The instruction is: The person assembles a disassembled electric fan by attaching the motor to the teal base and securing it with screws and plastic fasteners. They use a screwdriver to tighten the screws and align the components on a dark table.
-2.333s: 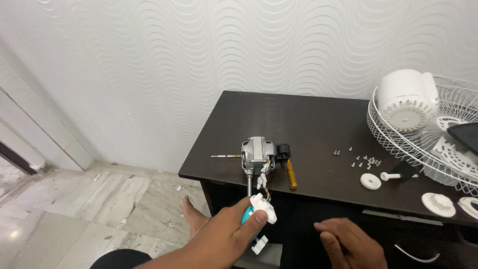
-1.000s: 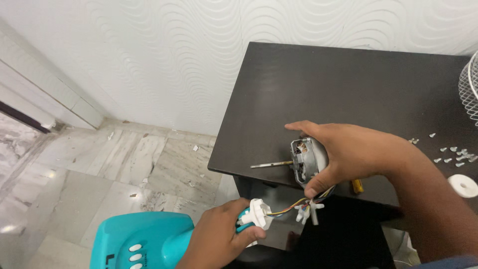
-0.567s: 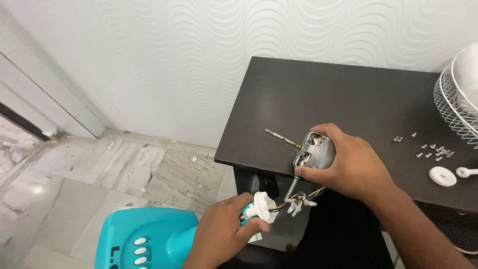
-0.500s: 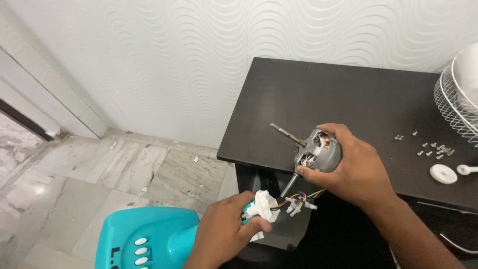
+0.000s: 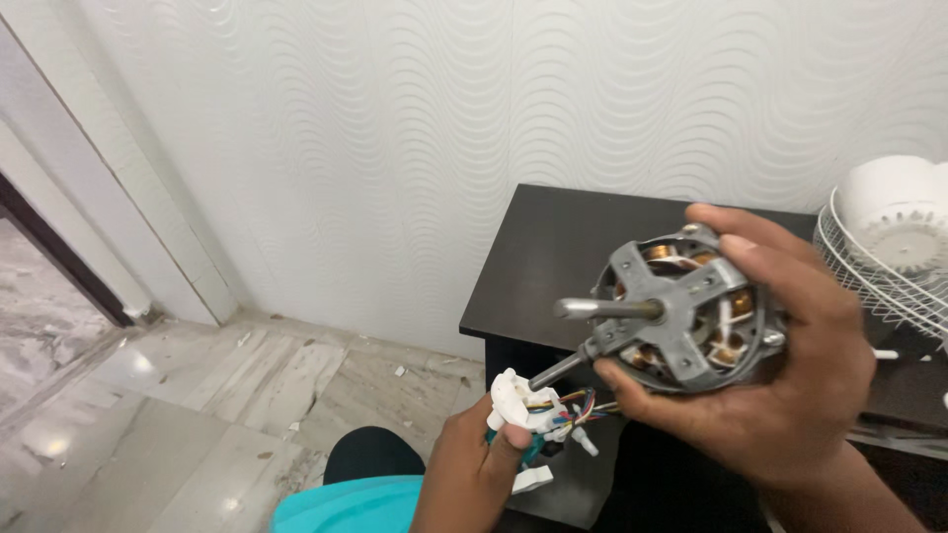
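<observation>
My right hand (image 5: 790, 385) grips a grey metal fan motor (image 5: 681, 308), lifted close to the camera with its steel shaft pointing at me and copper windings showing behind a cross-shaped bracket. A thinner rod runs from the motor's underside down to the left. Coloured wires (image 5: 571, 403) lead from the motor to a white plastic connector piece (image 5: 515, 399) pinched in my left hand (image 5: 476, 464). That hand also holds the top of a teal fan stand (image 5: 346, 503), seen at the bottom edge.
A dark wooden table (image 5: 553, 259) stands against the white wavy wall. A white wire fan guard (image 5: 874, 276) with a white motor cover (image 5: 894, 205) lies at its right end. Marble floor spreads to the left.
My right hand took the motor off the table and raised it toward the camera, turning the shaft to face me. My left hand kept hold of the white connector piece.
</observation>
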